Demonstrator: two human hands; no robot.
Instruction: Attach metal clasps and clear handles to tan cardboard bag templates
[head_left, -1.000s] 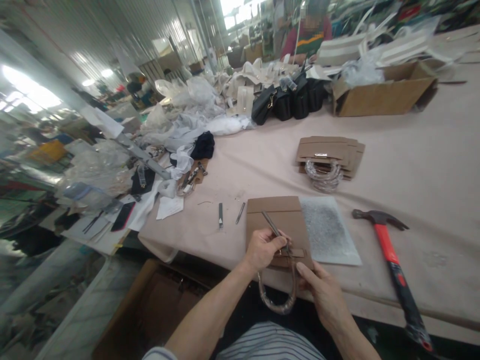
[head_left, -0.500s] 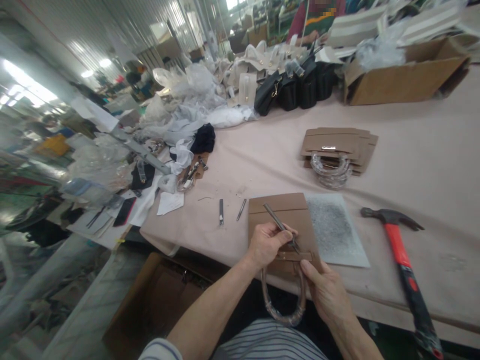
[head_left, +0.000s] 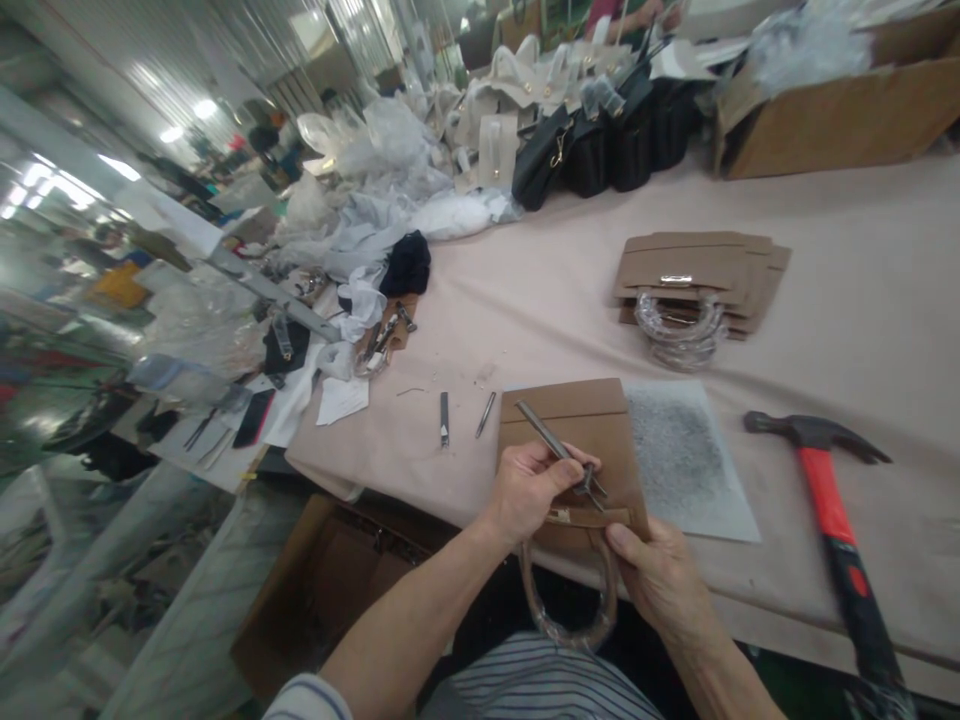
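Observation:
My left hand (head_left: 531,490) is closed around a slim grey metal tool (head_left: 541,428). The tool slants down to the right, and its thin tip is just above the brown strap on a flat brown bag panel (head_left: 562,405). A small shiny metal plate (head_left: 559,515) shows on that strap. With the thumb on top, my right hand (head_left: 660,570) pinches the panel's near right edge; its other fingers are mostly hidden. A rounded handle (head_left: 570,636) wrapped in clear film hangs from the panel past the table edge, over my striped clothing.
Right of the panel are a grey speckled slab (head_left: 686,465) and a red-and-black claw hammer (head_left: 825,490). Behind lie stacked brown panels (head_left: 697,262) with wrapped handles, black bags (head_left: 585,155) and a cardboard box (head_left: 832,125). Two small metal tools (head_left: 445,420) rest to the left.
The camera view has shifted, so the hammer, stack and box appear farther right. The metal tool leans slightly flatter, and the strap's metal plate shows more clearly. Both hands keep their hold.

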